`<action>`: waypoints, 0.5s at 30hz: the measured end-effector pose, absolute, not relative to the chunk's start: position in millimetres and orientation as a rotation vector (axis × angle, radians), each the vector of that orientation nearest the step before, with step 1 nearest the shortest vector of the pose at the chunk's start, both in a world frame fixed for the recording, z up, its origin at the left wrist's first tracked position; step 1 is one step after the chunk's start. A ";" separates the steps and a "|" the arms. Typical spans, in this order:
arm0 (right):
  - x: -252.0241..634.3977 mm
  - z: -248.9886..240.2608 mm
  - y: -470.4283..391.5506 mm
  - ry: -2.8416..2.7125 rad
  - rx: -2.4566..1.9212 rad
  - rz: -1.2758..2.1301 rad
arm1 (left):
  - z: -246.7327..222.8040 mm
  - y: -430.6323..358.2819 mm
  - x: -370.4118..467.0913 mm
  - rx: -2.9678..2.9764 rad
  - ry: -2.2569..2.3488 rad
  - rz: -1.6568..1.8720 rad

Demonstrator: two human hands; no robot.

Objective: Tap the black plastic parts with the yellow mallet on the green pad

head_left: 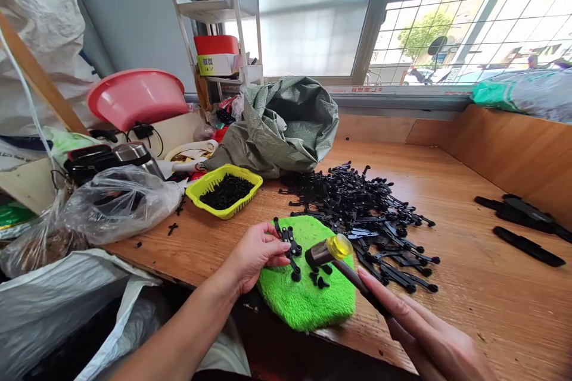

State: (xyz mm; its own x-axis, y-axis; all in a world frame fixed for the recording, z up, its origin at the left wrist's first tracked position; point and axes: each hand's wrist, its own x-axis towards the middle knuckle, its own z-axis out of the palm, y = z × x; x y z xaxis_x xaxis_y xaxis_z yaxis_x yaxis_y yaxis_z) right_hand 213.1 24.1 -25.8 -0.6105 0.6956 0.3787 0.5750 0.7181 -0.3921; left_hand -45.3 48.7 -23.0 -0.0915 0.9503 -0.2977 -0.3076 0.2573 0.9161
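The left hand [252,253] pinches a black plastic part [289,244] on the green towel [308,297] at the near edge of the wooden surface [491,286]. The right hand [429,339] has its grip closed around a small mallet [333,250], whose head hangs just right of the part.

2 bare forearms are seen entering from the bottom edge, with no sleeve reaching into view on either. The left hand [254,253] is shown uncovered, its 5 fingers slender and the nails short and plain. The right hand [429,339] is likewise ungloved. No ring, watch or bracelet is seen on either wrist.
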 end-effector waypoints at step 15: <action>195.5 -4.5 25.4 -2.640 -0.858 -0.084 | -32.2 50.7 -41.9 0.878 1.283 1.247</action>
